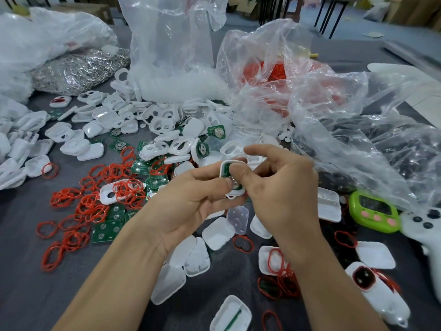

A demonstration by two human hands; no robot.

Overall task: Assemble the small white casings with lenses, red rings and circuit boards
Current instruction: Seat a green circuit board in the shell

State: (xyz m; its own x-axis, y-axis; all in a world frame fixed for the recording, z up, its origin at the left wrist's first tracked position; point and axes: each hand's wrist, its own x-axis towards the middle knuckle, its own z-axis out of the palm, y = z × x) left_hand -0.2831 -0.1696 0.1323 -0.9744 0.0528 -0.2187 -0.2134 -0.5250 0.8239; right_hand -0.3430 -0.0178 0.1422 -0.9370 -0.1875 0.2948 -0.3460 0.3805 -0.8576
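Observation:
At the middle of the view my left hand (191, 199) holds a small white casing (226, 172) with a green circuit board seated inside it. My right hand (281, 187) presses its thumb down onto that board, with the index finger curled above the casing. Loose red rings (90, 201) lie scattered on the dark table to the left, mixed with green circuit boards (105, 231). White casing halves (164, 126) are heaped behind my hands. A clear lens piece (238, 217) lies just below my right hand.
Big clear plastic bags (171, 51) stand behind the heap, one holding red rings (269, 70). A bag of silver metal parts (78, 70) sits back left. A green timer (373, 211) and a white controller (427, 230) lie at the right. More casings (198, 256) lie near my forearms.

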